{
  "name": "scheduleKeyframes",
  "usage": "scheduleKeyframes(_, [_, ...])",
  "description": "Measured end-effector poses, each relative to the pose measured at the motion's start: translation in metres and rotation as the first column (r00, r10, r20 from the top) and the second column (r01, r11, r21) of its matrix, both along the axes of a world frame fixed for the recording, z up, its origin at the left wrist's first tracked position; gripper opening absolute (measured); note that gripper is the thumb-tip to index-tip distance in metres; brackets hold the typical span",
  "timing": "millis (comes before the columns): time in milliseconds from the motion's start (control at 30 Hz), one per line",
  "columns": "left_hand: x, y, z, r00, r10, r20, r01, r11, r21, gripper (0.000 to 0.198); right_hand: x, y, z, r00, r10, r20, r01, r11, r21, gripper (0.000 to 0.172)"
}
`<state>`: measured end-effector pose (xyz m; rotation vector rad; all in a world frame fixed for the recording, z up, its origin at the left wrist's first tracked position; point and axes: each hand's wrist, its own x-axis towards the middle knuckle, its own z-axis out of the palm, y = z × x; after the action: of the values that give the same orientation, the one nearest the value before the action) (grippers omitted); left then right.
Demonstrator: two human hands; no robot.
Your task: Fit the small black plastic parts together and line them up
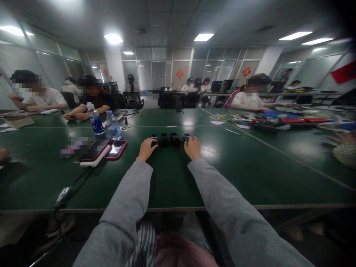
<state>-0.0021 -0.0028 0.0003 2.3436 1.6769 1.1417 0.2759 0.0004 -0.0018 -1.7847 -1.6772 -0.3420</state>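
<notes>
Four-sided small dark pieces stand in a short row on the green table (178, 178). At the row's left end my left hand (146, 149) has its thumb and fingers closed round a small block with a dark, pale-edged top (154, 137). A similar block with a bluish top (186, 136) is at the right end, and my right hand (193, 148) grips it, fingers curled over its side. Between the hands sit a black block (164, 139) and another black block (175, 139), touched by neither hand. The exact kind of these blocks is too small to tell.
Left of my hands lie a red-edged phone (116, 150), a dark phone on a white box (95, 150), a clear bottle (113, 128) and a blue-labelled bottle (96, 120). A cable (75, 181) crosses the front edge. Tangled wires (236, 118) lie at the right; other people sit around.
</notes>
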Motion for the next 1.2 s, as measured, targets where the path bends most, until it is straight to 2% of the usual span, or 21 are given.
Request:
scheduleKeyframes(167, [-0.001, -0.003, 0.003, 1.0, -0.001, 0.012, 0.002, 1.0, -0.018, 0.029, 0.003, 0.007, -0.008, 0.997, 0.071, -0.034, -0.074, 0.993, -0.093, 0.037])
scheduleKeyframes(400, [0.0, -0.005, 0.006, 1.0, 0.001, 0.026, 0.0, 0.999, -0.035, 0.03, 0.005, 0.016, -0.015, 0.986, 0.143, -0.081, -0.148, 0.987, -0.059, 0.041])
scheduleKeyframes(633, [0.0, -0.005, 0.006, 0.999, 0.024, -0.027, -0.025, 1.0, -0.016, 0.03, 0.009, 0.021, -0.021, 0.966, 0.218, -0.139, -0.219, 0.976, 0.01, 0.043])
scheduleKeyframes(900, [-0.001, -0.006, 0.008, 0.999, 0.024, -0.045, -0.024, 1.0, -0.005, 0.034, 0.007, 0.022, -0.02, 0.985, 0.133, -0.108, -0.117, 0.983, 0.142, 0.043])
scheduleKeyframes(1200, [-0.001, -0.006, 0.008, 1.0, 0.011, -0.029, -0.012, 0.999, -0.041, 0.036, 0.003, 0.02, -0.015, 0.989, 0.119, -0.093, -0.105, 0.984, 0.142, 0.04])
